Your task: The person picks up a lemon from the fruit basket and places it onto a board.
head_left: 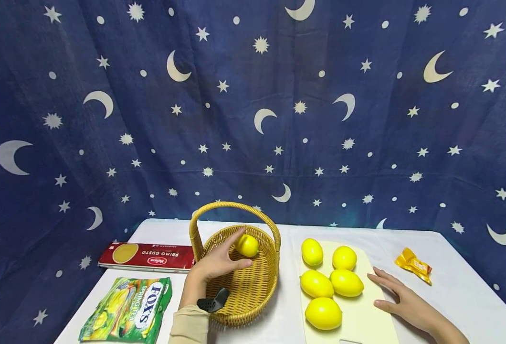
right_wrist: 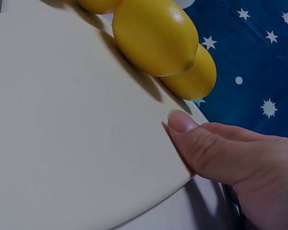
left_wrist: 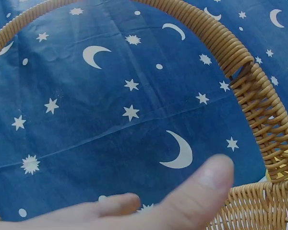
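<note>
My left hand [head_left: 220, 260] reaches into a wicker basket [head_left: 274, 282], thumb and fingers spread apart. Just beyond its fingers a yellow lemon [head_left: 247, 245] lies in the back of the basket; whether the fingertips touch it I cannot tell. In the left wrist view the thumb [left_wrist: 201, 191] shows under the basket's handle [left_wrist: 221, 38], with no lemon visible there. Several more lemons [head_left: 323, 313] sit on a cream cutting board [head_left: 364, 320]. At the board's right edge rests my right hand [head_left: 401, 298], fingers extended and thumb over the board, holding nothing.
Left of the basket lie a red spaghetti pack [head_left: 150, 255] and, nearer, a green Fox's candy bag [head_left: 126, 310]. A small orange wrapped snack [head_left: 414, 265] is at the far right of the white table [head_left: 446, 258]. A starry blue curtain [head_left: 236, 119] hangs behind.
</note>
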